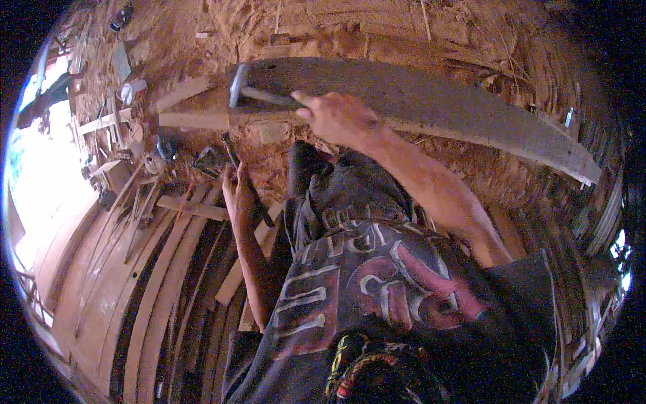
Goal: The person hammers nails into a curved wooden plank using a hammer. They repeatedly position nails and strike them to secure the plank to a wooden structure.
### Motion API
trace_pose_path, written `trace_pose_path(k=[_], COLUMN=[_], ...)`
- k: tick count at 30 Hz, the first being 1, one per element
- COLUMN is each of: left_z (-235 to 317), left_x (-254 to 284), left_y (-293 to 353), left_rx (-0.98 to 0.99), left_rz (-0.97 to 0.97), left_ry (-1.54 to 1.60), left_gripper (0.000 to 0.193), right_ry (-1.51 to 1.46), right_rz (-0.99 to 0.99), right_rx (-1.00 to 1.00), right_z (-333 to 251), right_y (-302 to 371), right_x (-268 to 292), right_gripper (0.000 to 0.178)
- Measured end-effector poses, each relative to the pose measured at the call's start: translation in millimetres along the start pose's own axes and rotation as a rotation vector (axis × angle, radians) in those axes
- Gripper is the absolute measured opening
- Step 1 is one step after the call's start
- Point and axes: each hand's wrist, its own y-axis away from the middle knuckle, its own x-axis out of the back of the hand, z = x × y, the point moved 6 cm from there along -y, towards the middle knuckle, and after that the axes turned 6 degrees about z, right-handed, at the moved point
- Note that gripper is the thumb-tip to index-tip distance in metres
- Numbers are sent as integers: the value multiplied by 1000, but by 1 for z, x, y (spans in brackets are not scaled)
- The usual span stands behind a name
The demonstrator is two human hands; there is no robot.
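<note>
My right hand point(336, 116) is closed round the handle of a hammer point(237, 85), whose metal head sits over the left end of a long, thick wooden plank point(431, 91). I cannot tell whether the head touches the wood. Lower and to the left, my left hand point(241, 192) grips a slim dark bar-like tool point(230, 147). One end of it sticks up past the fingers toward the plank and the other shows below the hand; its exact kind is unclear.
Wood shavings point(323, 30) cover the ground beyond the plank. Several long boards point(158, 289) lie at the lower left. A white mug-like container point(130, 91), a tape roll point(154, 162) and assorted tools lie at the left. Bright light enters there.
</note>
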Motion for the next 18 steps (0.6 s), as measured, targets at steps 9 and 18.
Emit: trace_pose_path(k=[9,18], left_z=[-19,-15], left_x=[2,-9], left_y=[-22,-53], left_rx=[-184,-161], left_rz=[35,22], left_ry=[-21,92], left_gripper=[42,47], right_ry=[27,154], right_rz=[73,162], right_rx=[-436,-511], right_z=[142,224], right_y=[162,257], right_x=[61,113], right_gripper=[51,50])
